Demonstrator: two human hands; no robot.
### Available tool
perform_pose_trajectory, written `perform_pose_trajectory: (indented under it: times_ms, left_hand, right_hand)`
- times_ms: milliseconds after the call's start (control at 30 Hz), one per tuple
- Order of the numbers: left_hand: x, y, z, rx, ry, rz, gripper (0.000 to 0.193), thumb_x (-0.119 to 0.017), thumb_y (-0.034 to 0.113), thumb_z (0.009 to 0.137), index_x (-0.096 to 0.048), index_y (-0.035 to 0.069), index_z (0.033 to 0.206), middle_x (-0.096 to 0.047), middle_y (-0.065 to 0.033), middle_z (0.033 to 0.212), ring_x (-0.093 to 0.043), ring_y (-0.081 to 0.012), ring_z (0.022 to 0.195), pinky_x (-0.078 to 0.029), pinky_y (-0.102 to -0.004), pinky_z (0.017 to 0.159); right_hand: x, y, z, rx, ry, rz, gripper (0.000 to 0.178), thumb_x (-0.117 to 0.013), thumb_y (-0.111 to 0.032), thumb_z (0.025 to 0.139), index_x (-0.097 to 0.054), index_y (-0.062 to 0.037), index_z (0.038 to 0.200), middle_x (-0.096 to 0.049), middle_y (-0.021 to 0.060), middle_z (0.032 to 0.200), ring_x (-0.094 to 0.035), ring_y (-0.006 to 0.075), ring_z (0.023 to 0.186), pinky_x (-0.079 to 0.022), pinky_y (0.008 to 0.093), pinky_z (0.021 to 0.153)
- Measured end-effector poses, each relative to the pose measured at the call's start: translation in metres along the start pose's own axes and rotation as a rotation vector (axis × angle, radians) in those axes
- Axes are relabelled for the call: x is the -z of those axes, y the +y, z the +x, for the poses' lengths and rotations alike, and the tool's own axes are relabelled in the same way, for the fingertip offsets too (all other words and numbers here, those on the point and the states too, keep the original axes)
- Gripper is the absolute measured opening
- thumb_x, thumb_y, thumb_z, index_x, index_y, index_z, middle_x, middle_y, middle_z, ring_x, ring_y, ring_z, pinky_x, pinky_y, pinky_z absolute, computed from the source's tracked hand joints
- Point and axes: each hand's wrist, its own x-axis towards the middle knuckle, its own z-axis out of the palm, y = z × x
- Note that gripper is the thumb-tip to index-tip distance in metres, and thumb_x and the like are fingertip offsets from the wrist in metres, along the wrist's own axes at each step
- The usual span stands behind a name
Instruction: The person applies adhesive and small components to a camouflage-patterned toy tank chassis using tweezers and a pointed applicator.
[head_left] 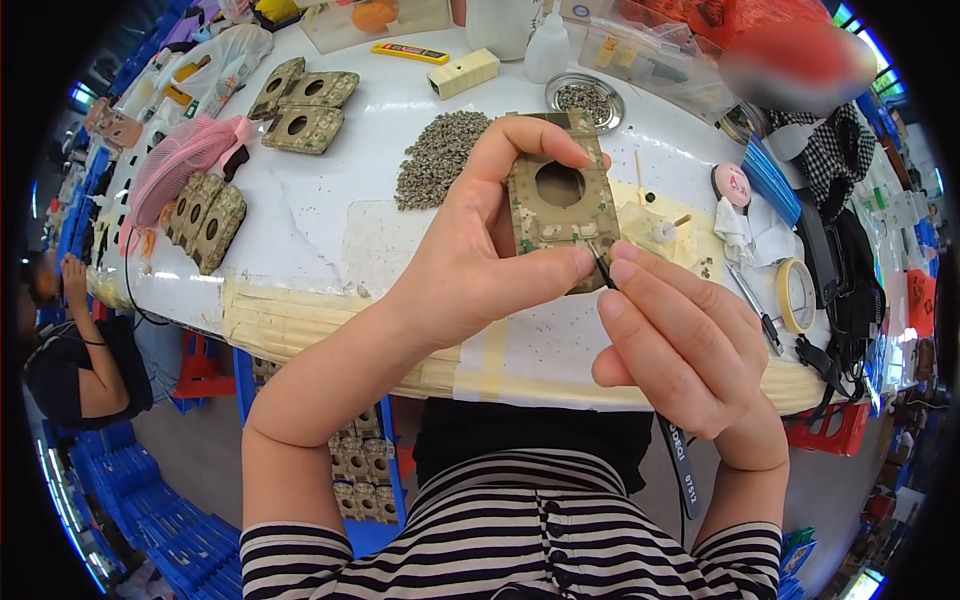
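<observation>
My left hand (475, 265) grips a camouflage-patterned toy tank hull (540, 222) by its sides, its large round hole facing up. The thumb presses near the hull's lower edge and the index finger curls over the far end. In my right hand (690, 335) a thin dark pointed tool (604, 271), perhaps tweezers, is pinched between thumb and fingers. Its tip touches or nearly touches the lower right part of the hull. Whether the tip holds a small piece is too small to tell. Beyond my left hand lies a heap of tiny camouflage parts (435, 160).
More hulls (305, 115) lie at the far left, with another group (205, 222) beside a pink mesh bag (185, 160). A metal dish (615, 118), white squeeze bottle (547, 52) and yellow cutter (410, 53) are at the back. Tape (797, 295) and a pen (757, 305) lie right.
</observation>
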Motion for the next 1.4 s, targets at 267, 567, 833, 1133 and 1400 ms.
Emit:
perform_pose_trajectory:
  times_ms: [267, 567, 833, 1133, 1400]
  left_hand:
    - [0.0004, 0.0000, 0.0003, -0.003, 0.003, 0.018, 0.051, -0.061, 0.002, 0.076, -0.034, 0.012, 0.118, -0.042, -0.0193, 0.132, -0.048, -0.0222, 0.116, -0.049, -0.0340, 0.090]
    - [0.0015, -0.0030, 0.0006, -0.017, 0.011, 0.016, 0.050, -0.060, 0.002, 0.076, -0.034, 0.013, 0.118, -0.042, -0.0190, 0.131, -0.049, -0.0224, 0.116, -0.050, -0.0339, 0.090]
    - [0.0016, -0.0041, 0.0001, -0.036, 0.013, 0.038, 0.049, -0.060, 0.002, 0.076, -0.034, 0.013, 0.117, -0.043, -0.0180, 0.131, -0.050, -0.0216, 0.114, -0.051, -0.0334, 0.088]
    - [0.0004, -0.0003, -0.0014, 0.008, 0.024, 0.028, 0.051, -0.059, 0.002, 0.077, -0.033, 0.013, 0.119, -0.043, -0.0175, 0.131, -0.051, -0.0213, 0.113, -0.051, -0.0334, 0.087]
    - [-0.0013, 0.0003, -0.0003, 0.026, 0.022, 0.007, 0.052, -0.059, 0.002, 0.077, -0.033, 0.013, 0.120, -0.042, -0.0180, 0.132, -0.050, -0.0228, 0.115, -0.050, -0.0353, 0.090]
  right_hand:
    - [0.0001, 0.0004, 0.0019, -0.013, 0.004, 0.007, 0.022, -0.067, -0.021, 0.081, -0.061, 0.0001, 0.084, -0.063, 0.0131, 0.079, -0.067, 0.0255, 0.073, -0.056, 0.0295, 0.054]
    - [-0.0037, 0.0003, 0.0009, -0.006, 0.026, -0.029, 0.021, -0.067, -0.020, 0.081, -0.061, -0.0005, 0.082, -0.063, 0.0125, 0.078, -0.067, 0.0250, 0.072, -0.056, 0.0288, 0.052]
    - [-0.0026, -0.0009, 0.0021, -0.013, 0.018, -0.018, 0.021, -0.068, -0.020, 0.080, -0.061, 0.0005, 0.081, -0.063, 0.0134, 0.079, -0.067, 0.0257, 0.073, -0.056, 0.0292, 0.053]
    - [-0.0019, 0.0002, 0.0016, -0.016, 0.015, 0.006, 0.023, -0.067, -0.021, 0.081, -0.061, 0.0003, 0.083, -0.063, 0.0131, 0.079, -0.067, 0.0253, 0.073, -0.056, 0.0289, 0.053]
    - [-0.0016, 0.0030, -0.0001, -0.035, 0.027, 0.022, 0.024, -0.067, -0.024, 0.081, -0.062, -0.0008, 0.084, -0.063, 0.0113, 0.079, -0.067, 0.0235, 0.072, -0.054, 0.0270, 0.051]
